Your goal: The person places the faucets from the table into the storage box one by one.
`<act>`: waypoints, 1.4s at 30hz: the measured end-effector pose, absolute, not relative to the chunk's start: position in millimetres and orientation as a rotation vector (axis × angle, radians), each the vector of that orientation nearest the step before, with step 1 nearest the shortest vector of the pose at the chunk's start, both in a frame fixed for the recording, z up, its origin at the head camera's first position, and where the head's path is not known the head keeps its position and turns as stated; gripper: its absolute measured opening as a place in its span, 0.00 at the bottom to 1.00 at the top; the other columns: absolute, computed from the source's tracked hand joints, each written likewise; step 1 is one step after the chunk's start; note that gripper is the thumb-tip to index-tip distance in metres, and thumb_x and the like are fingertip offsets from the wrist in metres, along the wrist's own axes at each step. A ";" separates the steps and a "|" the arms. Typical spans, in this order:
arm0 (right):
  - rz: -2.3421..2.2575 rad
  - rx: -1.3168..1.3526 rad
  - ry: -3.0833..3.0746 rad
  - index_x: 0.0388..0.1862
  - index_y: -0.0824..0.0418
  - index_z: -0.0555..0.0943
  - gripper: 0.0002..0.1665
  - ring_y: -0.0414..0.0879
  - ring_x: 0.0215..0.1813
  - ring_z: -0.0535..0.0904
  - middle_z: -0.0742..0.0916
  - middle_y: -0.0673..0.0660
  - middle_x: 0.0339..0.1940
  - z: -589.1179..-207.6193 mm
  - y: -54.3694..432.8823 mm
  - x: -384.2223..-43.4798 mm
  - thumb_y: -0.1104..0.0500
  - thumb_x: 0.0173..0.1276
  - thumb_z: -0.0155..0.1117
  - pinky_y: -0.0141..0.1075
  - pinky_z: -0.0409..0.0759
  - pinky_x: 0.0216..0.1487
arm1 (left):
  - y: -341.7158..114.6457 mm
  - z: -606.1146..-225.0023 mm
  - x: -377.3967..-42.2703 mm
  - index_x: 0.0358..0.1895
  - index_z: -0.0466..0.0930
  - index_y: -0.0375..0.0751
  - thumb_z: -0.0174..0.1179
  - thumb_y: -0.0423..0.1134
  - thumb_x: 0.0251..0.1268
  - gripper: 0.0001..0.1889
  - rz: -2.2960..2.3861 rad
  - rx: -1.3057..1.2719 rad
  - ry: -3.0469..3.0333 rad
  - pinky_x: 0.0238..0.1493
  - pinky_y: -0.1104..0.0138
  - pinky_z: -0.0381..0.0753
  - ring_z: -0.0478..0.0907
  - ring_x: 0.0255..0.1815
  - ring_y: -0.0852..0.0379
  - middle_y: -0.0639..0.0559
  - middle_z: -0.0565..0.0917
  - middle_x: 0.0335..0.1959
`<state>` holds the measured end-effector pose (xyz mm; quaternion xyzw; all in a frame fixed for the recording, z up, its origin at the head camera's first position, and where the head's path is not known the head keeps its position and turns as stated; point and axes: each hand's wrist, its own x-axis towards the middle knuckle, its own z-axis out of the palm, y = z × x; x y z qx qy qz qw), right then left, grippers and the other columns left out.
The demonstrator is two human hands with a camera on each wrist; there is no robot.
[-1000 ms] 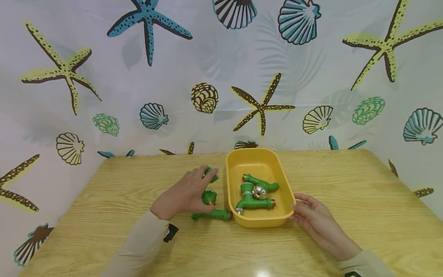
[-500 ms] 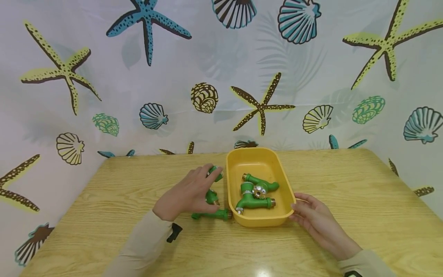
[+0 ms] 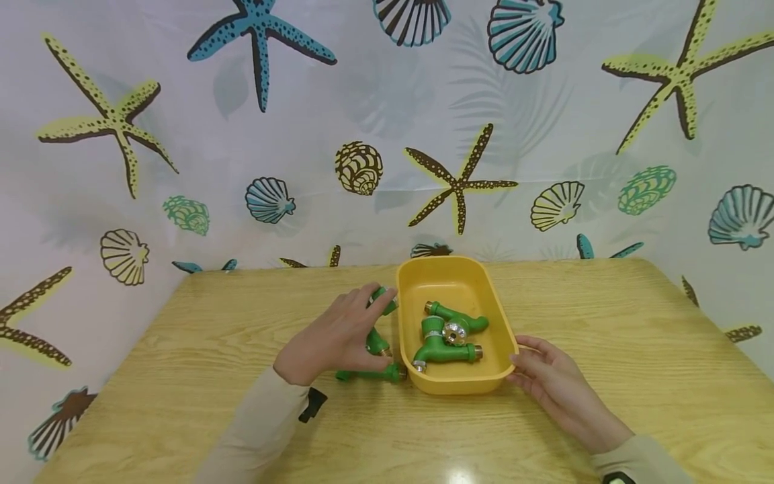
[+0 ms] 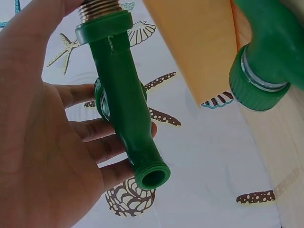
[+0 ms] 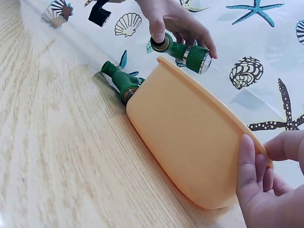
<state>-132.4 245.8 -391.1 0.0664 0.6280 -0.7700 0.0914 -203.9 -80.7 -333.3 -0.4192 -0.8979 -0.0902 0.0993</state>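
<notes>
My left hand [image 3: 335,339] holds a green plastic tap [image 4: 121,90] raised just left of the yellow basin [image 3: 459,387]. In the left wrist view the thumb is at its threaded metal end and the fingers lie behind its body and knob. Another green tap [image 3: 369,374] lies on the table below that hand, against the basin's left side. Inside the basin are two more green taps, the nearer one [image 3: 441,353] with its green knob upward, the farther one [image 3: 478,324] with a silvery knob end. My right hand [image 3: 559,386] pinches the basin's near right rim between thumb and fingers.
The wood-grain table [image 3: 611,336] extends on both sides of the basin. A white cloth [image 3: 302,134] printed with starfish and shells hangs behind and at the sides. A small black piece [image 3: 312,405] sits at the left sleeve's cuff.
My left hand has moved right with the tap, closer to the basin's left rim. The right hand keeps its hold on the rim, and the basin and the other taps have not moved.
</notes>
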 end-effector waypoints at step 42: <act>-2.282 0.205 1.876 0.69 0.74 0.52 0.31 0.42 0.44 0.79 0.77 0.57 0.47 -389.2 247.1 -131.5 0.69 0.72 0.52 0.34 0.79 0.48 | -38.8 -317.3 -205.3 0.72 0.58 0.35 0.70 0.60 0.50 0.51 -0.247 -1.400 -2.553 0.49 0.53 0.75 0.74 0.49 0.44 0.34 0.69 0.61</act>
